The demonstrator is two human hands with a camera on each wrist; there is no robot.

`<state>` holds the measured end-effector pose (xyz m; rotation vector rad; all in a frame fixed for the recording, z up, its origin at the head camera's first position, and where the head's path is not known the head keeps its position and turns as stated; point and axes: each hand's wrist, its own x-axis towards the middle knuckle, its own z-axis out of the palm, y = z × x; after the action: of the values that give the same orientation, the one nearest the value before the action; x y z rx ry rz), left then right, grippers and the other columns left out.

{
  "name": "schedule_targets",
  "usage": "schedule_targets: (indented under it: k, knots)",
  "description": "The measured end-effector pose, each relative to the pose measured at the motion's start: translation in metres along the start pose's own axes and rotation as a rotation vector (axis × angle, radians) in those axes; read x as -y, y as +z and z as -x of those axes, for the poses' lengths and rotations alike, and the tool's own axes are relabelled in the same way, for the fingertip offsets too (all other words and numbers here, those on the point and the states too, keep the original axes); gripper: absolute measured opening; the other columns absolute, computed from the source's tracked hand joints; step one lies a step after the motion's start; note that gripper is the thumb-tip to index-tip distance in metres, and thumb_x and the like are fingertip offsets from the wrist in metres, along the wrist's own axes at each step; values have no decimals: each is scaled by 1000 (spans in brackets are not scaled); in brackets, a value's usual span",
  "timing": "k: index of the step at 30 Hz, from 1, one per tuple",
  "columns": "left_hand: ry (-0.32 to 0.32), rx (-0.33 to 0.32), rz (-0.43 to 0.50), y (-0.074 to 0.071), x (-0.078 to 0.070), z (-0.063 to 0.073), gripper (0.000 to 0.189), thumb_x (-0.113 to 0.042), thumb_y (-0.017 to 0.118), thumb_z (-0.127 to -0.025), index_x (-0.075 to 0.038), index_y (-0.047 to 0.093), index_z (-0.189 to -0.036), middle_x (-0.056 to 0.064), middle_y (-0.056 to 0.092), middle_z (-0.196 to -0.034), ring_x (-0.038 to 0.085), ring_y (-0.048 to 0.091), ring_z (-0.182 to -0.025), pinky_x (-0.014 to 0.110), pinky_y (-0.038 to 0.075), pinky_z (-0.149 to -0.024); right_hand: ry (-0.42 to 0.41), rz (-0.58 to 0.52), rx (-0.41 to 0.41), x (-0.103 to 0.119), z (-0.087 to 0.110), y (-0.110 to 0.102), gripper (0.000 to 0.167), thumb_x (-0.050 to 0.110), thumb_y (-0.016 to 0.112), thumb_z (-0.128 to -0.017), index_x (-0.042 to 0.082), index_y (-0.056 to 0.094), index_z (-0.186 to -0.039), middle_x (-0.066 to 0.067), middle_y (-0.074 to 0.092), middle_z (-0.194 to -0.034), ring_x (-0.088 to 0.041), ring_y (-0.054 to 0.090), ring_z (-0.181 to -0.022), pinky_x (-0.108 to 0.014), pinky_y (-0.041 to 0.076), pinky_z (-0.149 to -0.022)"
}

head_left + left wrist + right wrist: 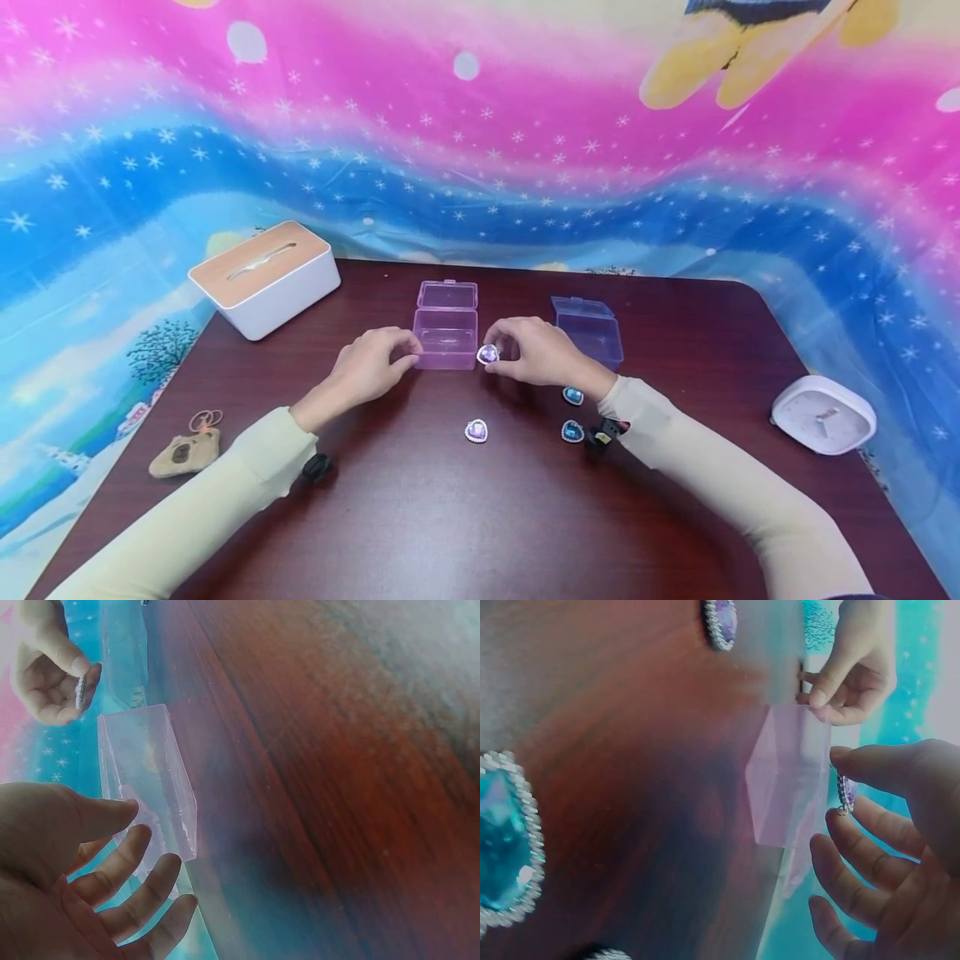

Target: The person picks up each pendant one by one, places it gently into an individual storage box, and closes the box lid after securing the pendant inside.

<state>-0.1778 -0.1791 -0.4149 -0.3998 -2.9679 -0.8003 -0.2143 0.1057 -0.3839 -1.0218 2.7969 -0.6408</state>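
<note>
A small clear pink plastic box stands with its lid tipped back. At its left side my left hand has thumb and fingertips right at the wall, the other fingers spread and loosely bent. My right hand pinches a purple gem with a silver beaded rim between thumb and fingers, by the box's right front corner. In the right wrist view this gem appears edge-on. Another purple gem lies on the table in front. Two blue gems lie below my right wrist.
An open clear blue box stands behind my right hand, partly hidden by it. A tissue box is at the back left, a plush keychain at the left edge and a white clock at the right. A printed cloth hangs behind the table.
</note>
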Motion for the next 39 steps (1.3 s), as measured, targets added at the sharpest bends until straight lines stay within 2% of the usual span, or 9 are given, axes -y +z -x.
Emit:
schedule_targets:
  k: [4, 11, 18, 24, 27, 32, 39]
  knots:
    - [-4, -2, -7, 1, 1, 0, 6, -20, 72, -96, -22, 75, -101, -1, 74, -101, 21, 70, -95, 51, 54, -75, -5, 9, -4, -1, -5, -3, 29, 33, 81, -88, 18, 71, -111, 0, 73, -95, -18, 64, -79, -28, 49, -66]
    - [-3, 7, -15, -1, 2, 1, 8, -22, 71, -96, -23, 75, -103, 0, 75, -107, 24, 71, -100, 53, 55, -77, -2, 17, -2, 1, -14, -9, 29, 33, 81, -88, 19, 71, -112, 2, 72, -95, -15, 61, -79, -29, 50, -69]
    - [-9, -2, -31, -3, 3, 3, 7, -21, 72, -96, -23, 75, -102, -1, 75, -105, 23, 71, -99, 53, 55, -75, -23, 17, -13, 4, -28, -10, 30, 33, 80, -89, 19, 71, -113, 0, 73, -98, -23, 67, -88, -32, 51, -71]
    - [1, 5, -22, -1, 0, 1, 7, -20, 72, -96, -23, 75, -102, 0, 75, -106, 25, 71, -100, 54, 55, -75, -22, 41, -8, 3, -37, -13, 32, 33, 81, -88, 18, 71, -115, 2, 73, -100, -15, 65, -87, -32, 53, -75]
    - [1, 3, -21, -1, 0, 1, 8, -19, 72, -96, -22, 75, -102, 1, 75, -106, 26, 71, -101, 54, 55, -75, -28, 36, -9, 3, -45, -14, 32, 32, 81, -88, 17, 71, -115, 1, 73, -101, -16, 66, -87, -33, 54, -77]
    - [-6, 8, -22, -2, 0, 1, 7, -20, 72, -96, -22, 75, -102, 1, 74, -104, 27, 71, -99, 53, 56, -77, -25, 32, 14, 2, -57, -14, 34, 33, 81, -89, 18, 70, -117, 0, 73, -104, -19, 66, -91, -34, 54, -79]
    - [-6, 14, -23, -2, 1, 1, 7, -21, 71, -97, -22, 75, -103, 0, 74, -104, 25, 71, -98, 52, 55, -76, -51, 59, 69, -1, -67, -8, 36, 33, 80, -90, 17, 70, -120, 1, 73, -102, -15, 63, -89, -33, 53, -81]
